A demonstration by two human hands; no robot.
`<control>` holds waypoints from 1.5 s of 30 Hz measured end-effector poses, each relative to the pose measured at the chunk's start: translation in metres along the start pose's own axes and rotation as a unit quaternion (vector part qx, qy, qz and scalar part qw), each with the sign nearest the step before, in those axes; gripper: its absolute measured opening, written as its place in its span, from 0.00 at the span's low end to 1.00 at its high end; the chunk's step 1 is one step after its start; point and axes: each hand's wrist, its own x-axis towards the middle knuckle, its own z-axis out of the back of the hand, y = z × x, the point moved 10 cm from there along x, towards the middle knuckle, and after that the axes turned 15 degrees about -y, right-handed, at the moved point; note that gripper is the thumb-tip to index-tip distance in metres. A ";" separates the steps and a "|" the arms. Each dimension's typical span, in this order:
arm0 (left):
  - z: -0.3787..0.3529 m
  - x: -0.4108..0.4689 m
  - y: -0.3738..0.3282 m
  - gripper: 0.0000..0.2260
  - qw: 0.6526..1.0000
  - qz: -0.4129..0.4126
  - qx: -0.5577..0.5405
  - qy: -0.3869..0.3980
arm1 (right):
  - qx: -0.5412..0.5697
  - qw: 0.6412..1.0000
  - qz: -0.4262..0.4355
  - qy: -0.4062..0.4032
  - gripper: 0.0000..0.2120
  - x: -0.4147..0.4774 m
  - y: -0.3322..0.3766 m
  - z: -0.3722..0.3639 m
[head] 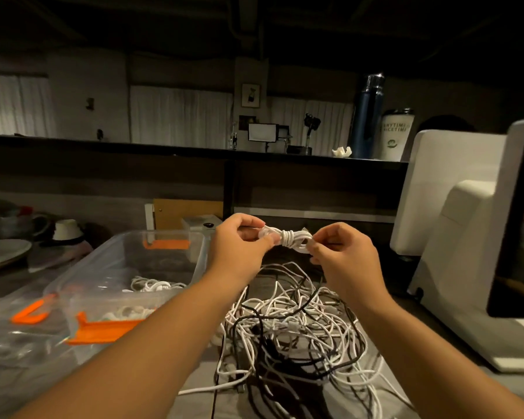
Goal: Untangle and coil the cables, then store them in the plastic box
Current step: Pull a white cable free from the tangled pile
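Bare forearms (164, 343) frame a tangled heap of white and black cables (294, 328). The left hand (239, 240) and right hand (342, 252) pinch the ends of a small white coiled cable (288, 237), at 3 o'clock of the clear orange-latched plastic box (85, 260). It is probably light, limp and springy, so grip its wrapped waist.

- Your left hand (239, 241) gripped the left end of the coiled cable (288, 237), fingers curled over it and thumb pressed against it.
- Your right hand (344, 252) pinched the cable's right end between thumb and fingertips, its back turned towards you.
- Both hands sat level with the cable, one on each side.
- Your left forearm (164, 322) and right forearm (412, 328), both bare, converged towards the cable from below it.
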 end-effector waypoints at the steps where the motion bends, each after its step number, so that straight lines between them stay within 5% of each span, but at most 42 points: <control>1: 0.005 0.002 -0.006 0.10 1.000 -0.012 0.022 -0.005 | 0.000 1.000 0.002 0.004 0.05 0.001 0.005 0.000; 16: 0.128 0.060 -0.025 0.12 0.989 -0.056 0.131 -0.028 | -0.031 0.994 0.057 0.086 0.06 -0.030 0.087 -0.102; 23: 0.180 0.092 -0.001 0.11 0.960 -0.078 0.268 -0.005 | -0.093 0.981 0.090 0.146 0.05 -0.056 0.100 -0.174; 33: 0.180 0.095 0.026 0.10 0.888 -0.069 0.452 0.057 | -0.222 0.942 0.118 0.224 0.02 -0.072 0.076 -0.223; 45: 0.147 0.077 0.005 0.08 0.883 -0.076 0.454 0.090 | -0.201 0.949 0.102 0.220 0.07 -0.054 0.089 -0.192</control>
